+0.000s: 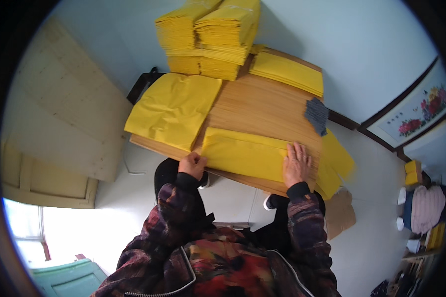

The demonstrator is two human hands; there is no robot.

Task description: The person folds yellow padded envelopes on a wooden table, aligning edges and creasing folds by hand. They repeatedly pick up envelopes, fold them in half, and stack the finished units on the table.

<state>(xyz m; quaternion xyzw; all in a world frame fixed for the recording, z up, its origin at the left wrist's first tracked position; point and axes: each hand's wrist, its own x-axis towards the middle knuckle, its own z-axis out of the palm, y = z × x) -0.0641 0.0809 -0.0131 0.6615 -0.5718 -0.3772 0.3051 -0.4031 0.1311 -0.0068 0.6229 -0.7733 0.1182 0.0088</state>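
A folded yellow sheet (245,154), paper or thin cloth, lies along the near edge of the wooden table (255,106). My right hand (297,162) rests flat on its right end, fingers stretched out. At the sheet's left end, my left hand (192,165) is closed, thumb and fingers pinched at its near corner. Beyond that hand lies a wider, creased yellow sheet (176,111) covering the table's left side. To the right of my right hand, more yellow material (334,163) hangs past the table's right edge.
Tall bundles of folded yellow sheets (208,37) stand at the back left. A flatter yellow stack (287,73) lies at the back right. A grey cloth (316,116) sits on the right edge. Brown cardboard (340,214) is on the floor, and a framed flower picture (414,106) leans by the wall.
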